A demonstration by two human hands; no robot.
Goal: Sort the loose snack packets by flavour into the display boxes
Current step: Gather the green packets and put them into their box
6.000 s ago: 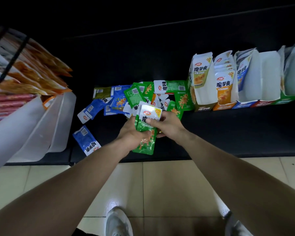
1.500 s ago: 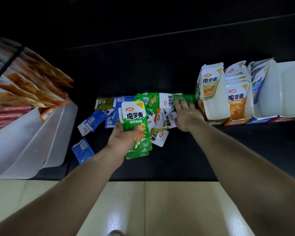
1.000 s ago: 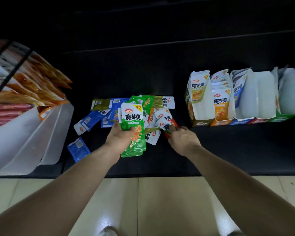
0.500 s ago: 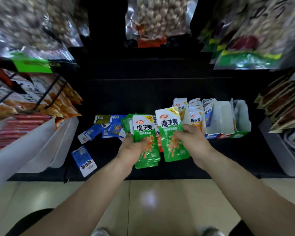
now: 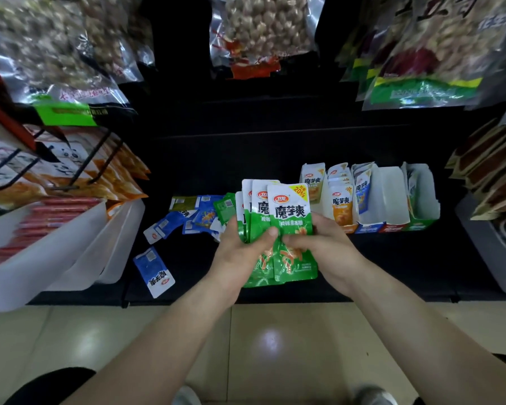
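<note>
Both hands hold one upright stack of green snack packets above the dark shelf. My left hand grips the stack from the left, thumb across its front. My right hand pinches the front packet from the right. Behind the stack lie loose blue packets and a green one; another blue packet lies apart near the shelf's front edge. A row of display boxes stands to the right, the left ones holding olive, orange and blue packets, the green box at the far right.
White plastic bins with red and orange snacks stand at the left. Another white bin stands at the far right. Large bags of nuts hang above. The shelf's front edge meets a tiled floor.
My right hand picked a green packet from the pile and brought it onto the stack in my left hand. The two hands have come together and the view has tilted upward.
</note>
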